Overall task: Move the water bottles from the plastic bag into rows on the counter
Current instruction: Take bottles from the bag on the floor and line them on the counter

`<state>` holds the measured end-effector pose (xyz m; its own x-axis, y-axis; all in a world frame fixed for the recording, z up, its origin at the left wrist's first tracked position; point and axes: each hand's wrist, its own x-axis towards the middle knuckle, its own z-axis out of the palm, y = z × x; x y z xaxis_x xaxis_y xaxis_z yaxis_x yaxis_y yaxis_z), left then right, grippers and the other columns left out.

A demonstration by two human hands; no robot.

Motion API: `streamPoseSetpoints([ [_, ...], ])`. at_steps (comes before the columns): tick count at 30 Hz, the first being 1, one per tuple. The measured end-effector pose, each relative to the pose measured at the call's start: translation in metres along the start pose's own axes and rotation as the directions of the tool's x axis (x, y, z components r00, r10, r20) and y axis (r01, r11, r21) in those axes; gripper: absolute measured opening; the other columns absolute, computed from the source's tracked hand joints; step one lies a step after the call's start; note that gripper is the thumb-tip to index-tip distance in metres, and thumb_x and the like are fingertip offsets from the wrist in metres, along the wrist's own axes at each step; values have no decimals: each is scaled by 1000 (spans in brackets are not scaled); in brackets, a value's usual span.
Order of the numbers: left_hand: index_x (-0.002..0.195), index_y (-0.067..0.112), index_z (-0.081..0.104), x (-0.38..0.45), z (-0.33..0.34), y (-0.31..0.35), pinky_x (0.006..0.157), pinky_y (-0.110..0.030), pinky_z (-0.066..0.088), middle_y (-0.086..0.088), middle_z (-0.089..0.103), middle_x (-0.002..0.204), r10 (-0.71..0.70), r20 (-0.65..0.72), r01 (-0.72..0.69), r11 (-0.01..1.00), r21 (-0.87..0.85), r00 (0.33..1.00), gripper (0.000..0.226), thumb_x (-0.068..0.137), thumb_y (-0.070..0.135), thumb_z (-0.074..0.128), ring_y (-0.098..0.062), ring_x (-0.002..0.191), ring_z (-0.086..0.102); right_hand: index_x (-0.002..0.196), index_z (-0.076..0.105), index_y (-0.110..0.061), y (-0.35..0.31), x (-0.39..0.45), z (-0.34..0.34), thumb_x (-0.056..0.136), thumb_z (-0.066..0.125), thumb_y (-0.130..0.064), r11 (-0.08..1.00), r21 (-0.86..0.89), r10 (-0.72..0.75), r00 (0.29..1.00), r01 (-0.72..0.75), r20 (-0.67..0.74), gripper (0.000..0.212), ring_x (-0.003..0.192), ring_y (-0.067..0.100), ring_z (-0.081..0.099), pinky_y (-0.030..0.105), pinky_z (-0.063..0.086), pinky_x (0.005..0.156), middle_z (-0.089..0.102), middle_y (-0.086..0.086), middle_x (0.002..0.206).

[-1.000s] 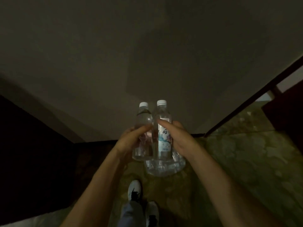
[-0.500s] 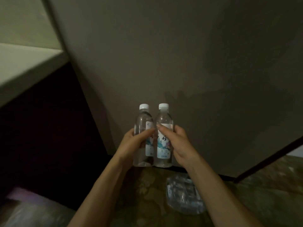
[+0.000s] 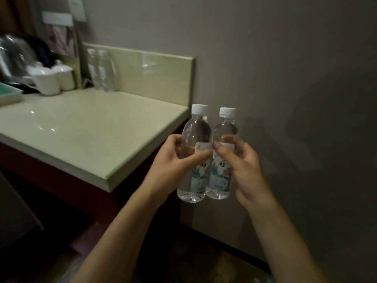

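Two clear water bottles with white caps and blue-white labels hang upright in the air, side by side and touching. My left hand [image 3: 170, 167] grips the left bottle [image 3: 195, 135] around its middle. My right hand [image 3: 244, 170] grips the right bottle [image 3: 225, 129] the same way. Both bottles are just off the right end of the pale counter [image 3: 81, 131], a little below its top. Two more clear bottles [image 3: 101, 70] stand at the counter's back against the splashback. The plastic bag is out of view.
At the counter's back left stand white lidded cups [image 3: 52, 78], a shiny kettle [image 3: 14, 56] and a green tray [image 3: 8, 94], all blurred. A grey wall [image 3: 285, 78] rises to the right. Below the counter is dark cabinet front and patterned floor.
The view has swung up and left from the floor, so the counter now shows. Both hands have carried the two bottles up beside the counter's right end; the bag on the floor has left the view.
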<state>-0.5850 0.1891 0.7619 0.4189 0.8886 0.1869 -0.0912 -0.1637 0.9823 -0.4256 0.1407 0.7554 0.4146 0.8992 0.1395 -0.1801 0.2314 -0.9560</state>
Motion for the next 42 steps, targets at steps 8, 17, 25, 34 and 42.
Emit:
streamPoseSetpoints([
  [8, 119, 23, 61, 39, -104, 35, 83, -32, 57, -2, 70, 112, 133, -53, -132, 991, 28, 990, 53, 69, 33, 76, -14, 104, 69, 109, 58, -21, -3, 51, 107, 79, 75, -13, 995, -4, -94, 984, 96, 148, 35, 92, 18, 72, 40, 60, 76, 75, -2, 94],
  [17, 112, 37, 60, 125, -195, 23, 71, -13, 53, 12, 74, 105, 126, -87, -113, 985, 133, 988, 36, 87, 12, 67, 0, 96, 69, 116, 60, -19, 42, 154, 186, 79, 77, -10, 992, -15, -122, 967, 128, 222, 42, 100, 19, 71, 34, 59, 81, 71, 6, 113],
  [25, 133, 26, 54, 197, -258, -6, 76, -17, 55, 9, 69, 121, 81, -119, -62, 986, 155, 990, 47, 90, 14, 67, -3, 110, 65, 118, 57, -34, 81, 227, 234, 81, 77, -33, 969, -177, -113, 947, 171, 299, 43, 106, 12, 67, 46, 57, 91, 70, -8, 112],
  [34, 143, 30, 40, 282, -332, -21, 94, -28, 54, 11, 60, 128, 163, 5, -153, 916, 371, 987, 59, 91, 20, 66, -2, 117, 59, 120, 50, -30, 110, 302, 295, 83, 75, -28, 907, -338, -149, 942, 251, 299, 45, 103, 11, 67, 48, 56, 90, 68, -6, 109],
  [42, 136, 43, 27, 371, -401, -58, 79, -12, 52, 24, 54, 115, 268, 81, -276, 857, 435, 960, 89, 73, 12, 82, 12, 104, 59, 122, 47, -25, 138, 356, 369, 83, 75, -16, 864, -441, -208, 970, 243, 126, 49, 95, 1, 68, 23, 55, 79, 68, -9, 107],
])
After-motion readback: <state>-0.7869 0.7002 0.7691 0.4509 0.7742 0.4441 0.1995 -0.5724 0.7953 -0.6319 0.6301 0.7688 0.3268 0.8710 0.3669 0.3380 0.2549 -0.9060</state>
